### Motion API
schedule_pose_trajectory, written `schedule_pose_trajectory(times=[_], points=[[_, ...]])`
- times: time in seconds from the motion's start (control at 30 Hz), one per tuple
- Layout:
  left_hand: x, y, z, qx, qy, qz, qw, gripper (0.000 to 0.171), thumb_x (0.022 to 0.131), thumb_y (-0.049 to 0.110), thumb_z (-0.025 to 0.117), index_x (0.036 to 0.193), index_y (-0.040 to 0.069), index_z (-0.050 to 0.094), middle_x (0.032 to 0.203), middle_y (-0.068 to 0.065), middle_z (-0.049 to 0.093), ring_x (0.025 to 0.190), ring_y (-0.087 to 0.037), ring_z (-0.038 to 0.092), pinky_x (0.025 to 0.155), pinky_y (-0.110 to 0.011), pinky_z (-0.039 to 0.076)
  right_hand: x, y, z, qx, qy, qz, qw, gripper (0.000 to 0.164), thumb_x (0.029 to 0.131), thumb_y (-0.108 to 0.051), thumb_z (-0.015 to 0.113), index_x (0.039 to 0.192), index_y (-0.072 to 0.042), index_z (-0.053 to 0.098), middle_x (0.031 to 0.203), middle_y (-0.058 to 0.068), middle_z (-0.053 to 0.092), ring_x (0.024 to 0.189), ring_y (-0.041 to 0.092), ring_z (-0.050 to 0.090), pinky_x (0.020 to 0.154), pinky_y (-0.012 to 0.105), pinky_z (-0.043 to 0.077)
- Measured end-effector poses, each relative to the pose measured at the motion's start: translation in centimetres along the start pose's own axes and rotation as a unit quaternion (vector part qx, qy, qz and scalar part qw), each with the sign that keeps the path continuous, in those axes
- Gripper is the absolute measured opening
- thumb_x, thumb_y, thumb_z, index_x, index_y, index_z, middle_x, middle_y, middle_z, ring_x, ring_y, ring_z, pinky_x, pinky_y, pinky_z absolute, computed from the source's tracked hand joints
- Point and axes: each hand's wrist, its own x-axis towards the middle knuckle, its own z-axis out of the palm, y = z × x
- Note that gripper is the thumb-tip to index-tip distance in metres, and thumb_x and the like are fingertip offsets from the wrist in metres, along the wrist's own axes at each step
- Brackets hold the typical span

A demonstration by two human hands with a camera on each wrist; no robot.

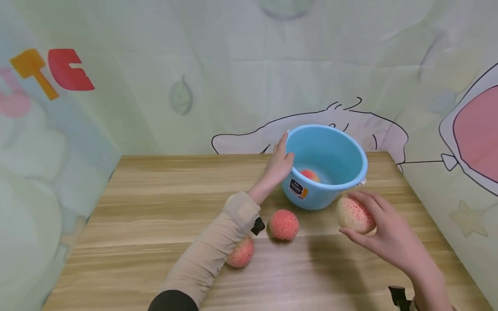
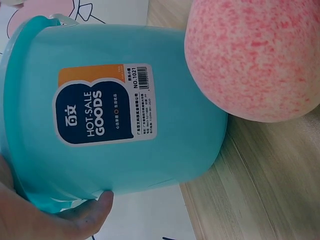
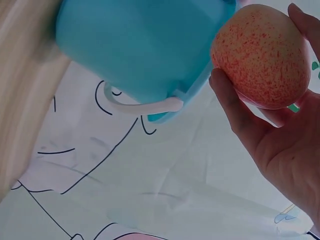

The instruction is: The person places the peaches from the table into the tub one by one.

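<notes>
Left sleeve (image 1: 212, 246) reaches over the counter (image 1: 155, 198); the left hand (image 1: 278, 164) grips the bucket (image 1: 317, 198) by its left rim. The right hand (image 1: 394, 233) pinches a peach (image 1: 353, 215), aloft just right and near of the bucket, whose mouth lies left and far of it.

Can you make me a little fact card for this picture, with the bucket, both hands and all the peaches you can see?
Bucket: blue, label on side
Left hand: grips the bucket's rim
Right hand: holds a speckled peach above the table
Inside bucket: one visible peach
On table: red peach; another peach, partly behind the left sleeve
</notes>
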Motion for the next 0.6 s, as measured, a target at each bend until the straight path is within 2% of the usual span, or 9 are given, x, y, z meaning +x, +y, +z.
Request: schedule_pose_trajectory(times=[0.07,0.13,0.27,0.47,0.6], points=[[0.0,0.0,-0.1,-0.001,-0.001,0.001,1.0,0.064,0.1,0.017,0.036,0.156,0.028,0.008,0.16,-0.007,0.022,0.142,-0.031,0.033,0.11,-0.054,0.036,0.3,-0.1,-0.3,0.003,0.002,-0.004,1.0,0.084,0.062,-0.029,0.089,0.137,-0.023,0.052,0.123,-0.001,0.058,0.105,0.012,0.056,0.082,0.005,0.044],[-0.1,0.1,-0.1,-0.002,-0.002,0.003,1.0,0.064,0.1,0.017,0.036,0.156,0.028,0.008,0.159,-0.007,0.022,0.143,-0.032,0.033,0.111,-0.054,0.036,0.7,-0.2,-0.7,0.003,0.006,-0.008,1.0,0.085,0.062,-0.028,0.089,0.138,-0.022,0.051,0.125,0.0,0.058,0.107,0.013,0.056,0.084,0.001,0.038],[-0.1,0.1,-0.1,-0.002,-0.001,0.002,1.0,0.064,0.1,0.017,0.036,0.156,0.027,0.008,0.159,-0.007,0.023,0.143,-0.031,0.033,0.111,-0.053,0.036,1.5,-0.4,-1.3,-0.009,0.014,-0.02,1.0,0.085,0.061,-0.029,0.089,0.137,-0.021,0.053,0.127,0.003,0.058,0.108,0.016,0.056,0.083,0.004,0.039],[-0.1,0.1,-0.1,-0.002,-0.001,0.002,1.0,0.064,0.1,0.017,0.037,0.156,0.027,0.008,0.16,-0.007,0.022,0.143,-0.031,0.031,0.112,-0.053,0.035,2.9,-1.0,-1.9,-0.016,0.016,-0.039,0.999,0.083,0.06,-0.029,0.09,0.135,-0.021,0.054,0.129,0.004,0.057,0.107,0.019,0.059,0.077,0.016,0.049],[-0.1,0.1,-0.1,0.0,0.0,0.003,1.0,0.064,0.1,0.017,0.037,0.156,0.027,0.008,0.16,-0.006,0.022,0.143,-0.03,0.032,0.112,-0.053,0.034,3.9,-1.2,-1.9,0.001,0.02,-0.052,0.998,0.083,0.061,-0.025,0.09,0.135,-0.02,0.053,0.129,0.003,0.057,0.104,0.017,0.059,0.077,0.008,0.047]])
